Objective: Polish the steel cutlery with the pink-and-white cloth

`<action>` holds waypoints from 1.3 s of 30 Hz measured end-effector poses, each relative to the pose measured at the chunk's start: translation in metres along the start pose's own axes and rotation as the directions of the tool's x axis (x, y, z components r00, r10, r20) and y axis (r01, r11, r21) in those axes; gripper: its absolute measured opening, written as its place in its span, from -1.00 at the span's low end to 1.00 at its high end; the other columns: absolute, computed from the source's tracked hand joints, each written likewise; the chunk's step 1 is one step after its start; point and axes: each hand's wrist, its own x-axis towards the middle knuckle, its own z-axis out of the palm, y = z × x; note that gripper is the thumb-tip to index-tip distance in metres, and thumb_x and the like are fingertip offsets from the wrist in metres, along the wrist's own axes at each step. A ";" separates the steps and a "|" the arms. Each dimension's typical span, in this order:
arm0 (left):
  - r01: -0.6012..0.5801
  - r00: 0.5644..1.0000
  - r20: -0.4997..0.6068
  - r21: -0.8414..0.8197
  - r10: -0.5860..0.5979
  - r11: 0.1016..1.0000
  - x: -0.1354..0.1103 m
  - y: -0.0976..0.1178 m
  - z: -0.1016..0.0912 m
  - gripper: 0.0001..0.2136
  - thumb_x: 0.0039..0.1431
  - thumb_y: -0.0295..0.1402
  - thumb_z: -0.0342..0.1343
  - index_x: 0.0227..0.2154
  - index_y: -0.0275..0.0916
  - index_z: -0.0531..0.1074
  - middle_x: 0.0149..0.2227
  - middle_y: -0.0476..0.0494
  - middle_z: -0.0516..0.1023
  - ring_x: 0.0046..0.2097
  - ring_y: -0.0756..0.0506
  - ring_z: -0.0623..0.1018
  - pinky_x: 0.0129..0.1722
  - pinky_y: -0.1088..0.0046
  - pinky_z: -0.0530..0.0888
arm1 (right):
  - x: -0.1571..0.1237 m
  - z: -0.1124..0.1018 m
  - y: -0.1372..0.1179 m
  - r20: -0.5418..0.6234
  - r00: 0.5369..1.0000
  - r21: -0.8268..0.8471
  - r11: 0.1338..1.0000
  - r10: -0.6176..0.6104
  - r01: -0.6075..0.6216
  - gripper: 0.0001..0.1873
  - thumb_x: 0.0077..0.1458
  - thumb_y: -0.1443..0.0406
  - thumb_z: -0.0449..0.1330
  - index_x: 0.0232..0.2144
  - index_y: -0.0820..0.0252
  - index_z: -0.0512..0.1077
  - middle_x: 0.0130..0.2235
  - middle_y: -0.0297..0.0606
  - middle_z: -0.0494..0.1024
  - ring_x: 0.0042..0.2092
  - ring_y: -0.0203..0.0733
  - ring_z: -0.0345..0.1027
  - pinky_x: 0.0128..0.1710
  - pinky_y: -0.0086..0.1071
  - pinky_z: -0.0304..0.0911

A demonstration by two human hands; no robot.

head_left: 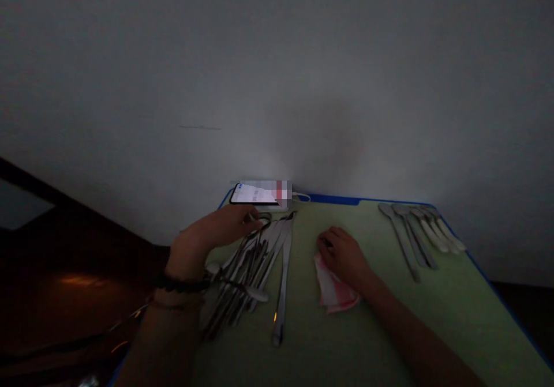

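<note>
My left hand (227, 225), with a dark bracelet at the wrist, reaches over the far end of a pile of metal cutlery (246, 266). Its fingers are closed on the rounded end of a spoon (265, 218). One long-handled piece of cutlery (282, 295) lies along the right side of the pile, its handle toward me. My right hand (344, 254) rests on the table with curled fingers, closed over a pink and white cloth (337, 292) that spreads out below it. The dim light and blur hide the finer shapes in the pile.
A lit phone (255, 194) with a white cable (303, 195) leans at the table's back edge by the wall (346, 87). Several spoons (402, 240), some white-handled (437, 231), lie at the right on the pale green, blue-edged table (454, 318).
</note>
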 end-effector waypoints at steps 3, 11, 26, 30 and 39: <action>0.109 0.994 0.008 0.030 -0.109 0.994 -0.002 -0.008 -0.008 -0.68 0.14 -0.16 -0.07 -0.23 -0.28 0.42 -0.26 -0.18 0.54 -0.27 -0.08 0.50 -0.32 0.48 0.34 | -0.001 -0.003 0.001 0.019 1.000 0.049 0.999 0.001 -0.002 -0.83 0.13 0.30 0.00 -0.37 0.18 0.38 -0.35 -0.26 0.41 -0.28 -0.24 0.24 -0.22 -0.36 0.15; 0.270 0.941 0.182 0.101 -0.284 0.958 0.012 -0.020 0.011 -0.78 -0.07 -0.25 0.11 -0.56 -0.32 0.50 -0.52 -0.20 0.55 -0.49 -0.10 0.49 -0.51 0.47 0.29 | 0.001 -0.001 0.006 0.037 0.999 0.090 0.996 0.008 -0.011 -0.84 0.11 0.29 0.02 -0.37 0.17 0.39 -0.35 -0.27 0.43 -0.29 -0.24 0.26 -0.23 -0.36 0.15; -0.011 0.972 0.235 0.080 -0.008 0.997 -0.056 0.016 0.051 -0.83 -0.09 -0.50 0.07 -0.41 -0.17 0.50 -0.33 -0.04 0.51 -0.33 -0.04 0.46 -0.40 0.54 0.31 | 0.001 0.000 0.009 0.022 0.999 0.052 0.998 -0.031 0.029 -0.82 0.11 0.28 0.00 -0.40 0.17 0.39 -0.37 -0.28 0.44 -0.30 -0.25 0.27 -0.24 -0.36 0.13; 0.004 0.978 0.208 0.129 -0.031 0.992 -0.061 0.020 0.056 -0.88 -0.08 -0.50 0.07 -0.46 -0.23 0.48 -0.33 -0.12 0.48 -0.33 -0.09 0.44 -0.39 0.48 0.31 | 0.000 0.001 0.009 0.005 1.000 0.048 0.998 -0.031 0.031 -0.83 0.10 0.28 0.01 -0.39 0.17 0.39 -0.36 -0.27 0.45 -0.29 -0.25 0.28 -0.24 -0.36 0.14; -0.088 0.956 0.270 -0.106 0.113 0.990 -0.051 0.011 0.034 -0.92 0.07 -0.40 0.09 -0.34 -0.19 0.41 -0.33 0.04 0.51 -0.25 -0.03 0.47 -0.28 0.53 0.35 | -0.001 0.001 0.009 -0.006 0.999 0.068 0.997 -0.038 0.038 -0.83 0.11 0.29 0.01 -0.40 0.17 0.39 -0.36 -0.28 0.45 -0.29 -0.26 0.27 -0.22 -0.37 0.14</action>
